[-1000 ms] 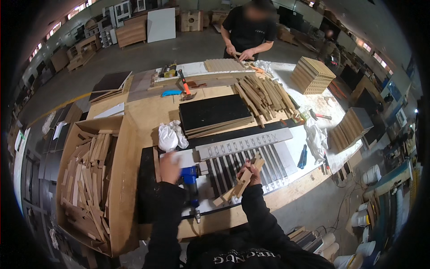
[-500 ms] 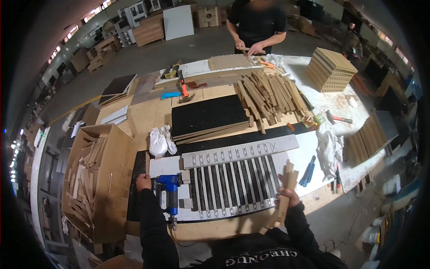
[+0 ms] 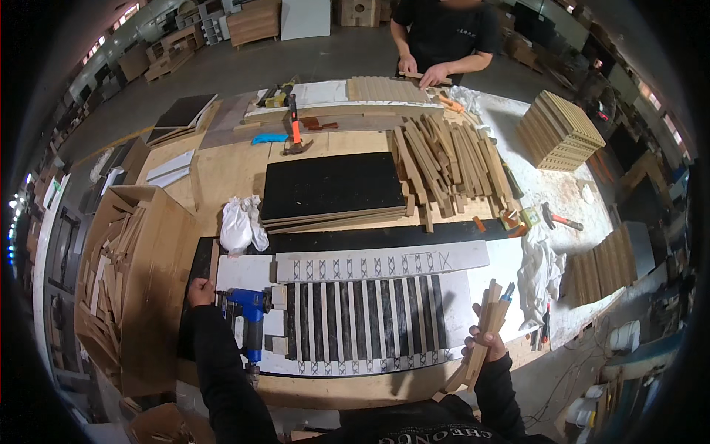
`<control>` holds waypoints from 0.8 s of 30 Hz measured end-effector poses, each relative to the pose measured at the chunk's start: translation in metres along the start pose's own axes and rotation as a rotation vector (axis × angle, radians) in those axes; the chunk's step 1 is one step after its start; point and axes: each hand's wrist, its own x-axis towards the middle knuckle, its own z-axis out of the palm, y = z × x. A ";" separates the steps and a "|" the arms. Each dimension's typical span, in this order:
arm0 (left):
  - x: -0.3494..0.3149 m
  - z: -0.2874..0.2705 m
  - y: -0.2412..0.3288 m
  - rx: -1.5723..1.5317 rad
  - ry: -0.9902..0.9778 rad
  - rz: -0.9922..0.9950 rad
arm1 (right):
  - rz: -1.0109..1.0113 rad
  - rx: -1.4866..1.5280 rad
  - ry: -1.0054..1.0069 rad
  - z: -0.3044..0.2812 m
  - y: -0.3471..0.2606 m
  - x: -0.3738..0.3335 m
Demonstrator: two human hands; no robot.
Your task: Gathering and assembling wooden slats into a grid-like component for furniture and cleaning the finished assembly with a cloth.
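Note:
My right hand (image 3: pixel 486 343) grips a bundle of narrow wooden strips (image 3: pixel 488 314) above the right part of the work table, their lower ends toward me. My left hand (image 3: pixel 200 292) is curled at the left edge of the white board; what its fingers hold, if anything, is hidden. Just right of it a blue nail gun (image 3: pixel 252 325) lies on the board. Between my hands, several black strips and pale slats (image 3: pixel 367 318) alternate in a row. A white bar with pencilled crosses (image 3: pixel 381 262) lies along their far ends.
Stacked black panels (image 3: pixel 333 185) and a pile of wooden strips (image 3: pixel 451 159) lie beyond. A cardboard box (image 3: pixel 159 296) of offcuts stands left. Hammers (image 3: pixel 296 129), white bags (image 3: pixel 238 226) and grooved blocks (image 3: pixel 560 132) surround the work. A co-worker (image 3: pixel 444 44) handles strips opposite.
The view has shifted, so the table sits differently in the picture. My right hand has moved slightly right of the slats, and its strips lean more to the right. The nail gun still lies there.

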 end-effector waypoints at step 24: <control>-0.300 0.051 0.279 0.079 -0.171 0.310 | 0.084 -0.214 -0.264 -0.005 -0.003 0.022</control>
